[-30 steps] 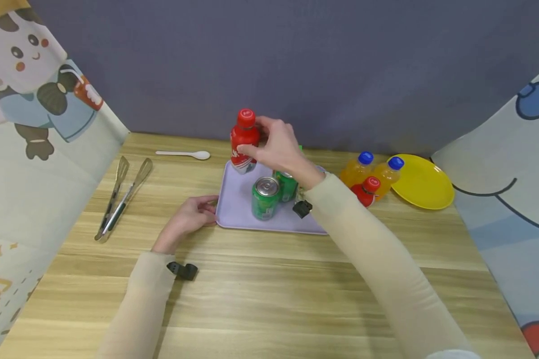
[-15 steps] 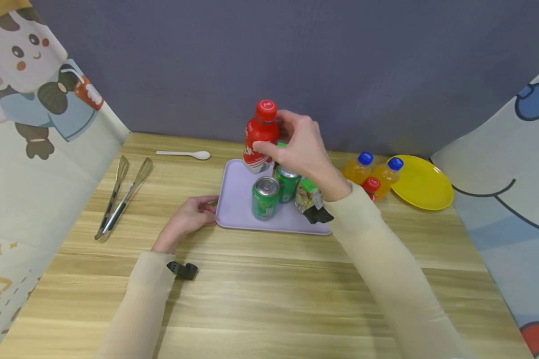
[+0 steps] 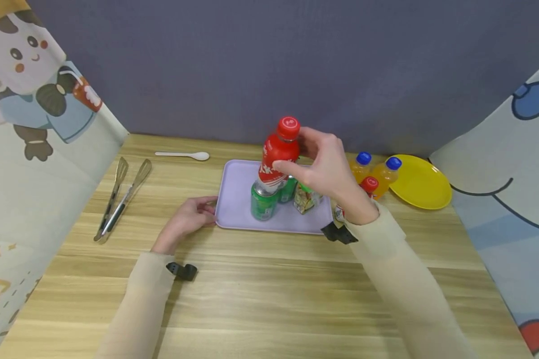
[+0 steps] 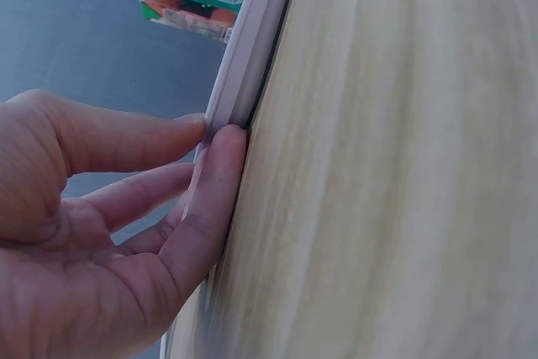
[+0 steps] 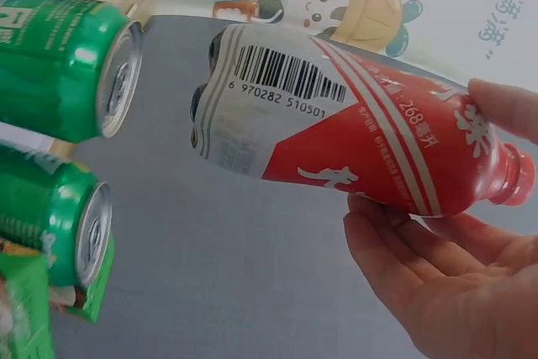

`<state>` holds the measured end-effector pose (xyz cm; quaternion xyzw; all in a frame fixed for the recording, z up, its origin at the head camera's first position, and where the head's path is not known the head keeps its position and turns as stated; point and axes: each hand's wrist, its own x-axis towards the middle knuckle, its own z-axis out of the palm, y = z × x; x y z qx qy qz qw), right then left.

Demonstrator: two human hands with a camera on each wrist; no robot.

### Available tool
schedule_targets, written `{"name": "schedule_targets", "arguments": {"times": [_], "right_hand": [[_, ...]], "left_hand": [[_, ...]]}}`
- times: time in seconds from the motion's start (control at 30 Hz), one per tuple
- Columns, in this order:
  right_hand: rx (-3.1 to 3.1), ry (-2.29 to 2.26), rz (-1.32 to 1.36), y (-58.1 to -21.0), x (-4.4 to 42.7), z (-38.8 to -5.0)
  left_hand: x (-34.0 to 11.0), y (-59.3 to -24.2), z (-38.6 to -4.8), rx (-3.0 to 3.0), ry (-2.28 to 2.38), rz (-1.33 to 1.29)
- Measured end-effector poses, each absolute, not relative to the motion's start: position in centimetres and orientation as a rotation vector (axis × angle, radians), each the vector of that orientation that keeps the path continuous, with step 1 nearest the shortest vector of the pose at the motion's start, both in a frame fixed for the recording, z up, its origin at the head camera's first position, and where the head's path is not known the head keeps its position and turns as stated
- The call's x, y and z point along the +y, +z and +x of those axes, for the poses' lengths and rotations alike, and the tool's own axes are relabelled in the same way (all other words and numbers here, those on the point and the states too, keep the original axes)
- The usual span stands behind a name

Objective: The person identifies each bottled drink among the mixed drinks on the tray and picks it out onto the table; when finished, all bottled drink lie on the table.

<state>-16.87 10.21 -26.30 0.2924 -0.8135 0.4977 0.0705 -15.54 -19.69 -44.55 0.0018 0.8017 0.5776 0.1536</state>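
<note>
My right hand (image 3: 330,167) grips a red-capped drink bottle (image 3: 278,152) by its upper part, thumb on one side and fingers on the other. The bottle tilts slightly in the air above the purple tray (image 3: 235,189); its base overlaps the front green can (image 3: 263,206) in the head view. In the right wrist view, the bottle's base (image 5: 244,98) is apart from the can tops. My left hand (image 3: 190,215) pinches the tray's left rim (image 4: 231,90) between thumb and fingers. A second green can (image 3: 287,192) and a small snack pack (image 3: 304,200) stand on the tray.
Right of the tray stand two orange drink bottles (image 3: 384,172) and another red-capped bottle (image 3: 369,185), partly hidden by my right hand and arm. A yellow plate (image 3: 419,182) lies beyond them. At left lie a white spoon (image 3: 184,155) and metal tongs (image 3: 125,199).
My right hand has carried the red bottle rightward from the tray's back left corner to above the cans, tilting it. My left hand stays at the tray's rim.
</note>
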Motion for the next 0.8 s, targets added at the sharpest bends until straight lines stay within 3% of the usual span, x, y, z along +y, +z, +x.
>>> {"name": "schedule_targets", "arguments": {"times": [0.6, 0.8], "right_hand": [[-2.386, 1.393, 0.919, -28.2, 14.7, -13.7], [-2.337, 1.547, 0.912, -29.3, 16.8, -12.5]], "left_hand": [[-20.1, -44.6, -15.4, 2.297, 1.672, 0.037], [-20.0, -44.6, -15.5, 2.293, 1.654, 0.029]]}}
